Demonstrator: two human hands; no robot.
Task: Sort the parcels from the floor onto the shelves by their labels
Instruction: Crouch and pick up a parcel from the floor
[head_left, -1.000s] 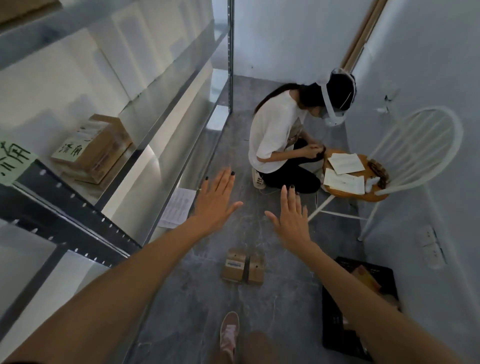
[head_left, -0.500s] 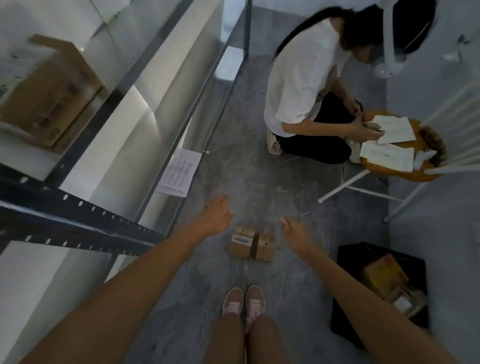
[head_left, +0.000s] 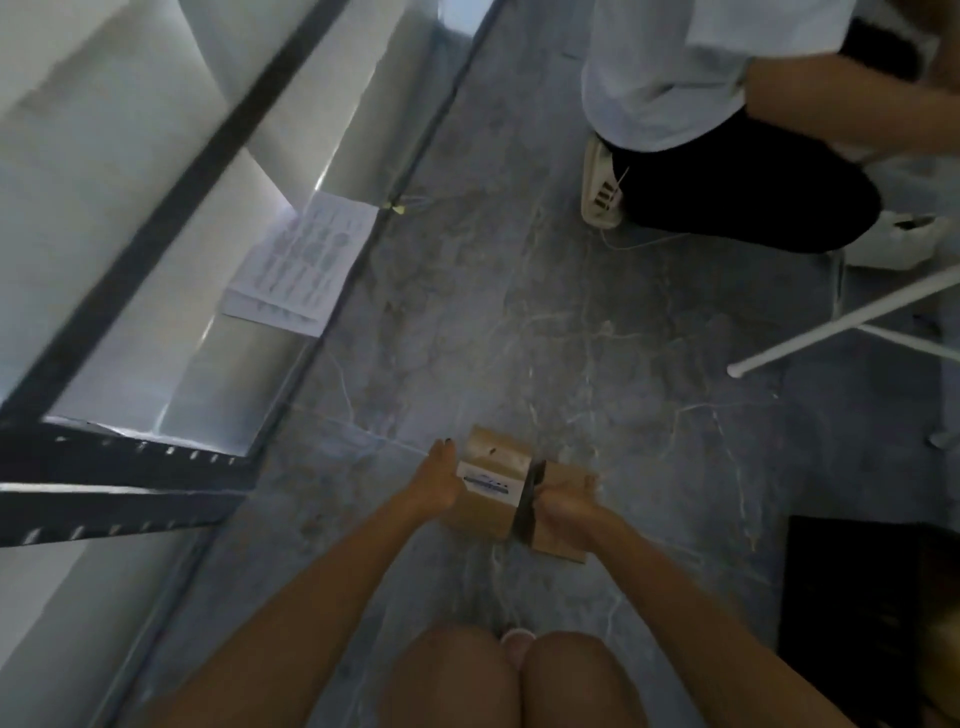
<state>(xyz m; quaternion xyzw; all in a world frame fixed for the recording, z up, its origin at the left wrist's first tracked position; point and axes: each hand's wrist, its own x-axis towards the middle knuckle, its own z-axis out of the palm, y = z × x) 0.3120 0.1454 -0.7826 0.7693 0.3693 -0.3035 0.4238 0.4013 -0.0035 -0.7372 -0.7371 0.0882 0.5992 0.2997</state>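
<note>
Two small brown cardboard parcels stand side by side on the grey floor in front of my knees. The left parcel (head_left: 491, 486) has a white printed label on top. The right parcel (head_left: 558, 535) is partly hidden by my right hand (head_left: 569, 499), which is laid over its top with the fingers curled on it. My left hand (head_left: 434, 483) presses flat against the left side of the labelled parcel. A dark gap shows between the two parcels. The metal shelves (head_left: 135, 467) rise at the left.
A printed paper sheet (head_left: 301, 260) lies at the foot of the shelves. Another person (head_left: 727, 130) crouches at the far right beside a white chair leg (head_left: 841, 322). A black crate (head_left: 872, 597) sits at the right edge.
I have crouched lower and the view has tilted down. Both hands went from hovering apart above the floor to touching the two parcels, left on the labelled one, right on the other.
</note>
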